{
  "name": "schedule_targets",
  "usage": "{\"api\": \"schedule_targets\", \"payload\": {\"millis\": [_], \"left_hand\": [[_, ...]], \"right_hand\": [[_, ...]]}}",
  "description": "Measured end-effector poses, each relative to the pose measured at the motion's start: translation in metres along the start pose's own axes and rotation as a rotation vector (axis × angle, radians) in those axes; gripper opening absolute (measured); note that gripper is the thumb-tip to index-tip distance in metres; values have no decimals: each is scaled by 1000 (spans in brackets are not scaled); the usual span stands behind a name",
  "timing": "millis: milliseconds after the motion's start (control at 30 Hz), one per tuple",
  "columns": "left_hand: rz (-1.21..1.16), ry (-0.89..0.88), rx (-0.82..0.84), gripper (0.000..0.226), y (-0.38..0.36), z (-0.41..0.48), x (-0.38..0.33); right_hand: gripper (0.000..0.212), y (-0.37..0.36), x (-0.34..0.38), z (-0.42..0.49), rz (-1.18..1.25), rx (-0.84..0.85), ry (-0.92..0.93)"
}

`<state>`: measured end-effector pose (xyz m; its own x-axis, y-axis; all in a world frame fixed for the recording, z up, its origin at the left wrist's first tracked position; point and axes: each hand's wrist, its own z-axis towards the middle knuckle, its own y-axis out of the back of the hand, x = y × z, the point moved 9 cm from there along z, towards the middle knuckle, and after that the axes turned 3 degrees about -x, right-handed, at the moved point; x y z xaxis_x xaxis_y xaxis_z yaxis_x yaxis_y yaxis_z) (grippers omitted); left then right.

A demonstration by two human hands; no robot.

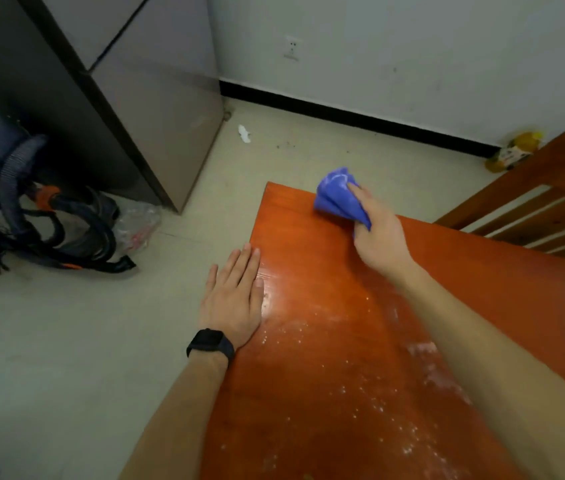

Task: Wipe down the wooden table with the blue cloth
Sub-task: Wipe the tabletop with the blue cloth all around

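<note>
**A:** Scanning around the tabletop (343, 358), what does one see?

**B:** A grey cabinet (156, 109) stands on the floor to the far left. A dark backpack (14, 188) and a crumpled plastic bag (137, 226) lie by its foot. A white paper scrap (244, 133) lies on the floor near the wall. A slatted wooden frame (534, 209) stands just beside the tabletop's far right edge, with a yellow bottle (516, 150) beyond it.

**A:** And on the wood itself?

**B:** White specks (423, 351) and smears dot the nearer part. The left hand (232, 296), a black watch (210, 342) on its wrist, lies flat on the left edge, its grip apart and its fingers straight.

**A:** Where is the blue cloth (338, 195)?

**B:** Near the far corner, touching the tabletop. It is bright blue, bunched into soft folds. The right hand (374, 233) has its grip clamped on the cloth's nearer end, fingers curled over it.
</note>
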<state>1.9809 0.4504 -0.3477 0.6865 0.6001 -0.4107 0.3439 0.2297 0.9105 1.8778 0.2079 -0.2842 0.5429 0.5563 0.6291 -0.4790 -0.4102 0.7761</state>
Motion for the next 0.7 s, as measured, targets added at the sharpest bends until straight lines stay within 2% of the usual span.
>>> {"api": "schedule_targets", "payload": {"millis": [67,133,200,267,300,333,433,533,633,700], "left_hand": [[10,-3,-3,59,0,0,1],[8,5,-8,59,0,1,3],[4,7,-22,59,2,1,3],[12,-7,-37,59,4,1,1],[21,-17,-36,60,4,2,0],[34,-27,-28,60,3,2,-1],[88,-97,3,59,-2,2,-7],[136,-178,37,58,-7,0,-12],[138,-174,41,57,-8,1,-10],[137,-164,27,57,-6,3,-10]], "right_hand": [[68,-15,-12,0,-62,-21,-58],[68,-33,-1,-40,-13,-14,-16],[64,-48,19,-95,73,130,69],[62,-46,29,-133,175,301,72],[62,-37,25,-134,208,331,49],[61,-24,15,-124,218,301,-3],[62,27,-27,-63,124,30,-151],[63,40,-66,-41,-55,-61,-202],[58,12,-51,-92,-64,-21,-90],[56,-13,-20,-142,44,153,57]]}}
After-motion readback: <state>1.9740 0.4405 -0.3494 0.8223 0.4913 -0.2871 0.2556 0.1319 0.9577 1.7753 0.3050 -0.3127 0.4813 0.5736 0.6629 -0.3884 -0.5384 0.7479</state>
